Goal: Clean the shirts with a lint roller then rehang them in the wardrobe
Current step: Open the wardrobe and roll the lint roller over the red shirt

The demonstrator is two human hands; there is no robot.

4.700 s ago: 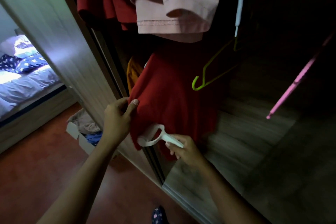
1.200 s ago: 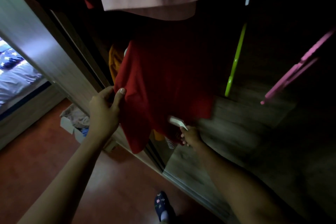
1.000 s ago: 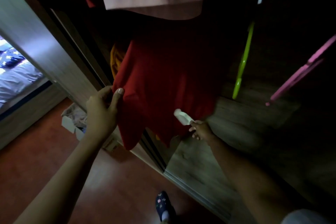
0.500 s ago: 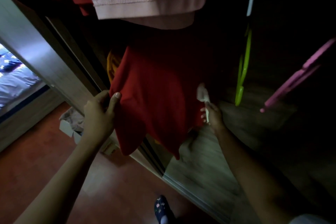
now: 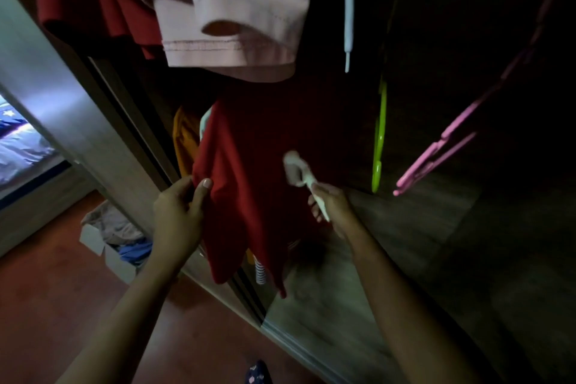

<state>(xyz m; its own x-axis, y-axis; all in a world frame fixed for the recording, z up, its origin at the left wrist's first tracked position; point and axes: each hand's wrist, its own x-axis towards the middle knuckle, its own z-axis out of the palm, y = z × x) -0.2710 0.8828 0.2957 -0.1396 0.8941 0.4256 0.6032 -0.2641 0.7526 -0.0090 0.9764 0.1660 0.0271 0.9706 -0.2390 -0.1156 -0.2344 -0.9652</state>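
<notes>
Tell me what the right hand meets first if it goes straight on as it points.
The red shirt: the right hand aims its lint roller up-left at it, seemingly touching, though blur leaves depth unclear.

No legible text, label, brand, number or sign anywhere in view. Scene dim, partly motion-blurred.
</notes>
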